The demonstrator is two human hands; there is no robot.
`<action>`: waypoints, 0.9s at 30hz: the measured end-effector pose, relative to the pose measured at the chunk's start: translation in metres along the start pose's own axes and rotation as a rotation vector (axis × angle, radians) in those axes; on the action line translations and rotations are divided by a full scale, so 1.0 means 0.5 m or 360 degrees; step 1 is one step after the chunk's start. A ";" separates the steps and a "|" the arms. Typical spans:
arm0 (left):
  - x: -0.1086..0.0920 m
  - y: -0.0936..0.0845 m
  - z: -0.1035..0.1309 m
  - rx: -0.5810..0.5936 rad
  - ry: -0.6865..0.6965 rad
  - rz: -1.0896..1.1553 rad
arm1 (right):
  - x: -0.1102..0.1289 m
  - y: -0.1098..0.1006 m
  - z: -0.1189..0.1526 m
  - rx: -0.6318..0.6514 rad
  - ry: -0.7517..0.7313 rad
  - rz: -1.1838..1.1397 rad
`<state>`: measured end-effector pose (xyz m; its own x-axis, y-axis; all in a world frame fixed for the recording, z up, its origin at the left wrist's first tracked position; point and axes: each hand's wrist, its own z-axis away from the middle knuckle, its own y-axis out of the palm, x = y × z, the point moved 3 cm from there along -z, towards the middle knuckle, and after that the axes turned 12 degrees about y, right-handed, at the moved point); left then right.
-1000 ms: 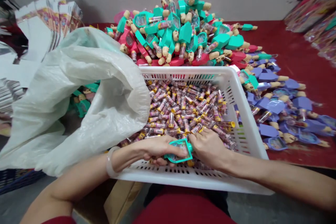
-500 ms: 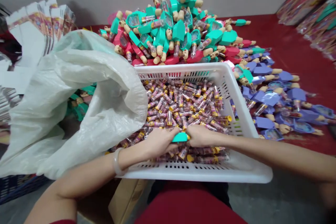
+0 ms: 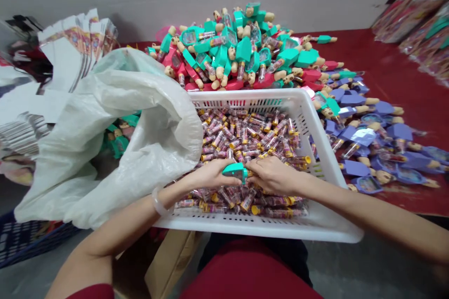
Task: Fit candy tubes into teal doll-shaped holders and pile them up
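Note:
My left hand (image 3: 212, 174) grips a teal plastic toy piece (image 3: 234, 171) between thumb and fingers, above a white basket (image 3: 336, 196). At the piece's right end, my right hand (image 3: 271, 175) is closed on a small yellow-ended tube, mostly hidden by the fingers. Both hands meet at this joint. Beneath them the basket holds many clear tubes (image 3: 248, 200) with yellow caps and printed labels. A translucent plastic sack (image 3: 164, 159) lies over the basket's left side, its mouth gaping, near my left forearm.
Behind the basket rises a heap of teal and red toys (image 3: 220, 56) with tubes and beige ends. Purple toys (image 3: 365, 168) spread over the red tabletop (image 3: 354, 51) at right. Printed cards (image 3: 66, 56) stand at left. A cardboard box (image 3: 171, 261) sits below, and packaged goods (image 3: 403, 4) are stacked far right.
The teal piece has risen slightly and turned, showing more of its side. My right fingers have shifted around its right end. The camera view has swung a little left.

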<state>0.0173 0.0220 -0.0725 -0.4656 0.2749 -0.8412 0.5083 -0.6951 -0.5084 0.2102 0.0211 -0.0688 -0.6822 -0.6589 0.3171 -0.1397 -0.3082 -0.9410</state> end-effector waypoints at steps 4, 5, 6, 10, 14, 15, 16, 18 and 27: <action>0.011 0.023 -0.003 0.0062 0.0141 -0.0779 | -0.014 0.002 -0.003 0.0230 0.0180 -0.0516; 0.014 0.027 -0.004 0.0089 0.0174 -0.0947 | -0.018 0.004 -0.005 0.0308 0.0218 -0.0697; 0.015 0.030 -0.004 0.0113 0.0211 -0.1089 | -0.023 0.008 -0.006 0.0408 0.0254 -0.0895; 0.013 0.034 -0.003 0.0126 0.0320 -0.1347 | -0.039 0.033 -0.012 0.0988 0.0440 -0.1612; 0.021 0.015 -0.007 0.0000 0.0218 -0.1036 | -0.049 0.031 -0.024 0.0860 0.0511 -0.1398; 0.026 0.007 -0.008 -0.0032 0.0158 -0.0852 | -0.050 0.025 -0.028 0.0631 0.0461 -0.1168; 0.031 0.000 -0.008 -0.0036 0.0103 -0.0636 | -0.047 0.018 -0.029 0.0380 0.0385 -0.0905; 0.037 -0.008 -0.008 0.0066 0.0036 -0.0210 | -0.032 0.012 -0.023 -0.0024 0.0186 -0.0387; 0.009 0.008 0.008 0.0102 0.0377 -0.0979 | 0.012 0.036 0.022 0.0009 0.0158 -0.0582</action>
<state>0.0145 0.0176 -0.0775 -0.4815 0.7680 -0.4223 0.1528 -0.4008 -0.9033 0.2114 0.0041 -0.0826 -0.6541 -0.4350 0.6188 -0.3834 -0.5146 -0.7669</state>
